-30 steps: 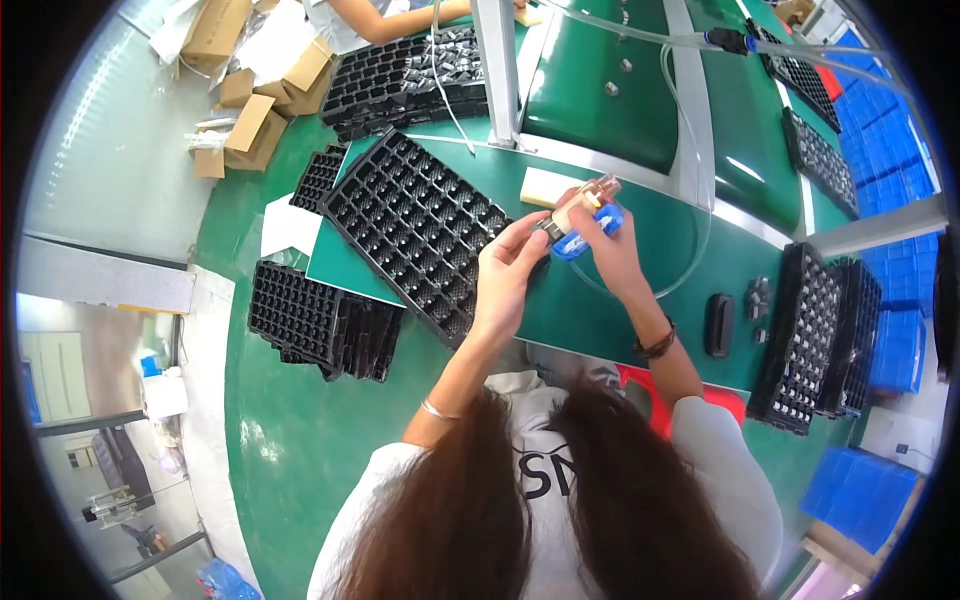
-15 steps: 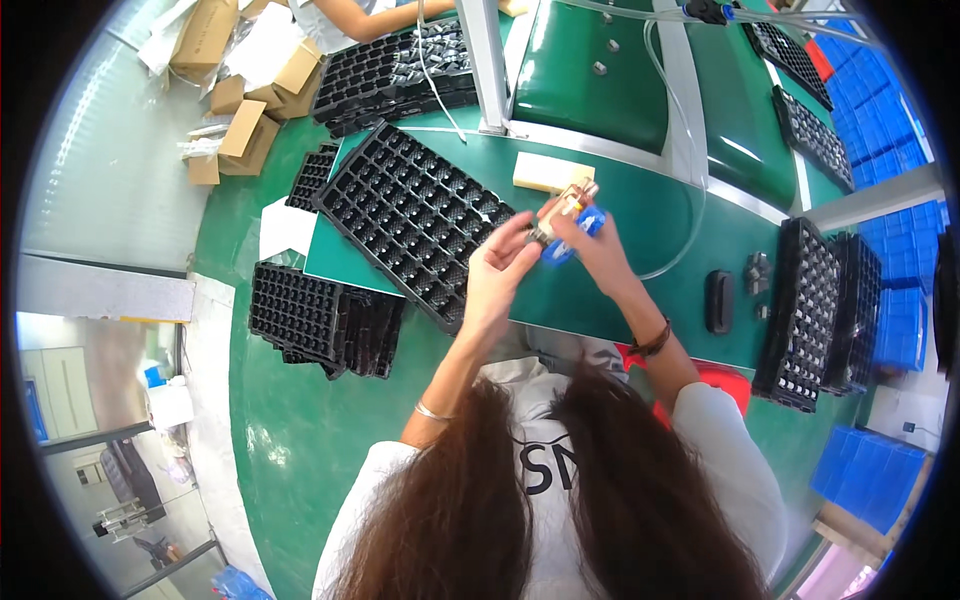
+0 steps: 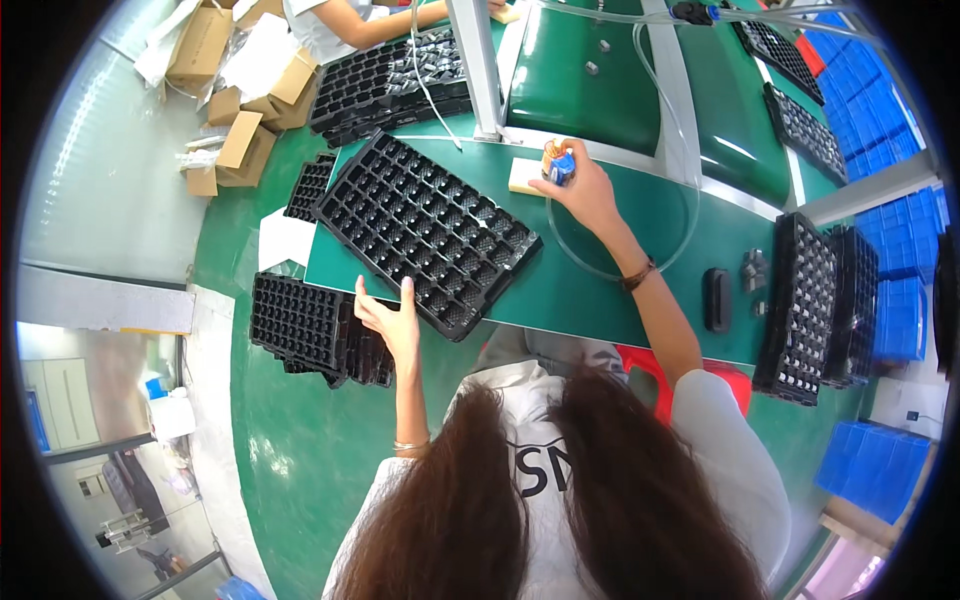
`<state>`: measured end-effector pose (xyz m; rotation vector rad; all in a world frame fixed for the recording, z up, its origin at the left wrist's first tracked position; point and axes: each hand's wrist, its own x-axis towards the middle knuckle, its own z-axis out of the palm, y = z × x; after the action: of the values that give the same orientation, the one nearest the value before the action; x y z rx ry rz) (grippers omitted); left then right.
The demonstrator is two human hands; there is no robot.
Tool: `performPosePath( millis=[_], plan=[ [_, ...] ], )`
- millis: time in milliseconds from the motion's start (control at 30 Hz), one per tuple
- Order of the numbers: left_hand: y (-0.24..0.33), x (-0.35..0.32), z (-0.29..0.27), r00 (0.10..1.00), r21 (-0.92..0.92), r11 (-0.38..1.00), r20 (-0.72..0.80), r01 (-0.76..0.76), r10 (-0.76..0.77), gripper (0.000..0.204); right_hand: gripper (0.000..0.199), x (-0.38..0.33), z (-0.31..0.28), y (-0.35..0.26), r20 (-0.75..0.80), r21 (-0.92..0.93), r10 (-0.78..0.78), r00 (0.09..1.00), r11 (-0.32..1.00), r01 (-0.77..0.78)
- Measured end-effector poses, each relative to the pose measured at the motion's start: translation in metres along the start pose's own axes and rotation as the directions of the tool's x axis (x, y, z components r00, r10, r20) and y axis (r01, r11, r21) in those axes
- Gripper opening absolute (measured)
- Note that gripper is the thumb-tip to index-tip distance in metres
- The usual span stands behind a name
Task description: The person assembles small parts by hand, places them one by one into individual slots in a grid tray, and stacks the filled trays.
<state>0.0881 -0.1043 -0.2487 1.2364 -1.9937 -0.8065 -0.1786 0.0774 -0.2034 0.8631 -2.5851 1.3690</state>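
Clasping in the right hand (image 3: 584,190) a blue-and-orange device (image 3: 560,167), partly hidden, just by a pale block (image 3: 522,173). Holding the left hand (image 3: 393,322) splayed near a black tray (image 3: 430,235); cannot tell whether touching.

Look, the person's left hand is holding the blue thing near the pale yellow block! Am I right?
Almost! It's the right hand that holds the blue thing, not the left hand, which is spread open near the big black tray. The head view shows this. The blue thing is indeed near the pale yellow block.
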Motion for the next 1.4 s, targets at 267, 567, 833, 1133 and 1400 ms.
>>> performPosePath(
  millis=[267,567,833,1133,1400],
  plan=[
    [-0.015,-0.002,-0.001,0.988,-0.327,0.935,0.116,0.139,-0.106,0.064,0.064,-0.035,-0.029,0.019,0.079,0.057,0.11,0.991,0.992,-0.114],
    [-0.057,0.013,-0.102,0.976,-0.478,0.867,-0.078,0.141,-0.202,0.044,0.064,-0.014,-0.017,0.013,0.089,0.118,0.045,0.995,0.991,-0.056],
    [-0.216,0.065,-0.229,0.808,-0.487,0.867,-0.464,0.109,-0.362,0.035,0.066,-0.006,0.005,0.016,0.058,0.143,-0.001,0.998,0.99,-0.008],
    [-0.314,0.136,-0.213,0.765,-0.204,0.916,-0.505,0.345,-0.4,0.033,0.051,-0.003,0.01,0.009,0.041,0.114,0.063,0.997,0.991,-0.067],
    [-0.379,0.164,-0.168,0.8,-0.119,0.908,-0.437,0.403,-0.412,0.041,0.037,0.006,0.016,0.012,0.028,0.169,0.065,0.998,0.983,-0.069]
  ],
)
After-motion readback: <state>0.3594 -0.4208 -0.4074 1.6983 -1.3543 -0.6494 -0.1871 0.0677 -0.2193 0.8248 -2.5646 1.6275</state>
